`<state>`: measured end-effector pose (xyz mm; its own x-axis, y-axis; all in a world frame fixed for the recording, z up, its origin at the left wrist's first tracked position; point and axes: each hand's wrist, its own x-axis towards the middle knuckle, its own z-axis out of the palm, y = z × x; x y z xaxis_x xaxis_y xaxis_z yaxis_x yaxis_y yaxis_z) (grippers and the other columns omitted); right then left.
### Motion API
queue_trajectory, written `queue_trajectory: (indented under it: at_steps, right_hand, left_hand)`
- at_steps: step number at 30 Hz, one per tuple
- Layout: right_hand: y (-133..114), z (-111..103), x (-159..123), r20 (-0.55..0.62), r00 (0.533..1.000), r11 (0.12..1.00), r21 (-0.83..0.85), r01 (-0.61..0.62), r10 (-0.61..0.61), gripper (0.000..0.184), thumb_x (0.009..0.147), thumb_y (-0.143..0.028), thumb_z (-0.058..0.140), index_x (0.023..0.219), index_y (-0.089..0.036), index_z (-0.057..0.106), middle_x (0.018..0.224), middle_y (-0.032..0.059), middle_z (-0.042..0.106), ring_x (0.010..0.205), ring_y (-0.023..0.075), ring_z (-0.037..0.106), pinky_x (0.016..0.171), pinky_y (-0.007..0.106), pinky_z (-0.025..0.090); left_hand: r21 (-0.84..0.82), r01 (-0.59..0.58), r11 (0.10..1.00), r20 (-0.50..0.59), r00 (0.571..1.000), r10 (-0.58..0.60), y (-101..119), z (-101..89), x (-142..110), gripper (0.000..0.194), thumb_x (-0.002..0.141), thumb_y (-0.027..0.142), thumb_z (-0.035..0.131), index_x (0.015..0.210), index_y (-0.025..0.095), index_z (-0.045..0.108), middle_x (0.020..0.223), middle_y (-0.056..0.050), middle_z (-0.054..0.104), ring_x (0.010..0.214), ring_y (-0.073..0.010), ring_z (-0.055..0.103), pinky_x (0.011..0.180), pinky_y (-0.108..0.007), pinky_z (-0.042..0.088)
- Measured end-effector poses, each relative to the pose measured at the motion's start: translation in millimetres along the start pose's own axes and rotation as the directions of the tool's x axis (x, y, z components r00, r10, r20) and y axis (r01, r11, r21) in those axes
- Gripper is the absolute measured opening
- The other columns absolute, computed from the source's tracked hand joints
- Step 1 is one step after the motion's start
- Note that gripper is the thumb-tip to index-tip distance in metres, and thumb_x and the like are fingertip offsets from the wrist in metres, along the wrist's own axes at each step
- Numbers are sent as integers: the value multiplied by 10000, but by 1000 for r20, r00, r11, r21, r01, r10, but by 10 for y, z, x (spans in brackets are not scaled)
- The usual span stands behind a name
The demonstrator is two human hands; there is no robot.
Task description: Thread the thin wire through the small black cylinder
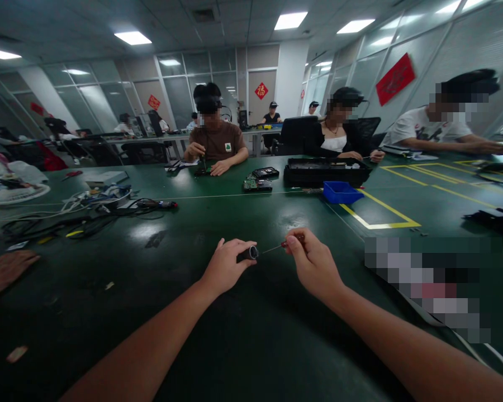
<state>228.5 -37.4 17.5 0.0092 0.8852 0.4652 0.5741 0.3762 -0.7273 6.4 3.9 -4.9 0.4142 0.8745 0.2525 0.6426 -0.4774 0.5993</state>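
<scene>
My left hand (228, 262) is closed around a short dark cylinder (250, 254), whose round open end with a pale rim faces right. Between the fingers and thumb of my right hand (314, 259) is a screwdriver (288, 242) with a red handle. Its thin metal shaft points left, and the tip is close to the rim of the cylinder. Whether the tip touches it, I cannot tell. Both hands are above the dark green table (243, 324).
Ahead lie circuit-board parts (257, 183), a black casing (327, 172) and a blue tray (341, 192). Tangled cables (96, 209) spread on the left, near another person's hand (8, 271). A blurred-out object (427, 285) is at right. Co-workers sit across the table.
</scene>
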Motion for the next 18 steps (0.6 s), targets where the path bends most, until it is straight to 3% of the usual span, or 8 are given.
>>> queue_trajectory:
  at_steps: [5, 9, 11, 15, 17, 18]
  right_hand:
    - [-10, -3, 3, -11, 1000, 1000, 0, -25, 25, 202, 1023, -370, 428, 976, -227, 562, 824, 29, 680, 763, 198, 662, 689, 328, 473]
    - [-18, -8, 8, -23, 999, 999, 17, -31, 31, 218, 1024, -384, 424, 974, -224, 563, 828, 36, 685, 774, 201, 667, 696, 328, 479]
    - [-13, -7, 11, -27, 999, 999, 23, -32, 33, 230, 1024, -394, 422, 973, -223, 568, 824, 36, 686, 770, 201, 668, 694, 328, 480]
    - [10, -4, 10, -62, 998, 999, 24, -22, 24, 237, 1020, -404, 428, 974, -223, 575, 815, 29, 690, 755, 199, 670, 691, 328, 477]
    - [17, -7, 8, -76, 997, 1000, 23, -20, 21, 235, 1021, -404, 428, 990, -224, 576, 823, 29, 695, 762, 201, 674, 688, 328, 476]
    - [18, -10, 8, -80, 997, 1000, 24, -18, 20, 235, 1022, -403, 427, 1000, -224, 577, 826, 29, 696, 765, 201, 675, 688, 327, 476]
  left_hand:
    - [-63, 30, 998, -98, 995, -36, 4, -19, 1, 370, 852, 257, 724, 1216, 288, 662, 1202, -34, 678, 1141, -259, 600, 1122, -530, 370]
    - [-306, 75, 949, -203, 969, -142, -34, -32, 35, 340, 842, 276, 718, 1175, 235, 663, 1175, -62, 678, 1089, -241, 624, 1011, -420, 477]
    - [-525, 97, 846, -189, 955, -227, -39, -42, 66, 364, 864, 315, 682, 1209, 218, 622, 1153, -75, 673, 1022, -221, 643, 968, -398, 496]
    - [-865, 107, 490, -73, 940, -334, 30, -81, 97, 344, 897, 340, 578, 1211, 205, 538, 1053, -55, 633, 809, -150, 632, 786, -315, 518]
    - [-876, 132, 463, -29, 946, -323, 97, -111, 77, 267, 880, 335, 582, 1104, 194, 543, 914, -21, 605, 708, -128, 585, 673, -268, 480]
    - [-835, 158, 528, -10, 953, -302, 136, -126, 58, 239, 876, 351, 593, 1049, 191, 550, 836, -6, 586, 667, -126, 560, 632, -258, 454]
